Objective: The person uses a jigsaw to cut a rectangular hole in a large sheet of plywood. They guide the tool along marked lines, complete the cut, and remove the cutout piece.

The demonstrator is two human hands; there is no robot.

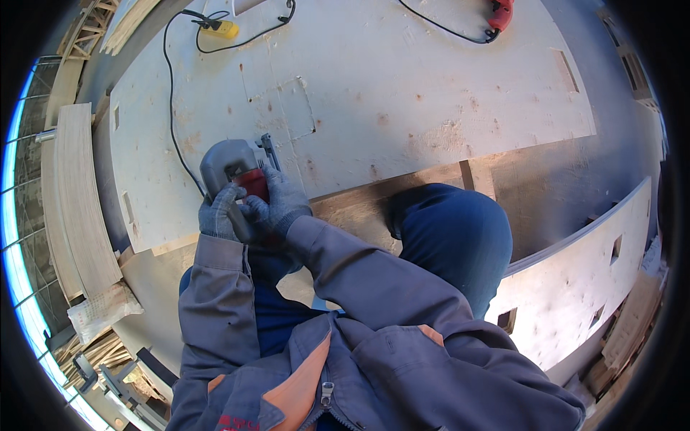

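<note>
A corded jigsaw (221, 162) with a grey body and a red part is held over the near left of a large plywood sheet (374, 93). Its metal end (269, 149) points away from me. My left hand (224, 212), in a grey work glove, is closed on the tool's near left side. From the right, my right hand (282, 200), gloved too, wraps round the red part with its fingers bent. A faint rectangular outline (312, 108) shows on the sheet just beyond. The tool's underside is hidden by my hands.
A black cord (171, 93) runs along the sheet's left side. Beyond lie a yellow power socket (221, 29) and a red power tool (501, 14). Stacked boards (86, 201) stand at left. Another holed panel (575, 287) leans at right, beyond my bent knee (460, 237).
</note>
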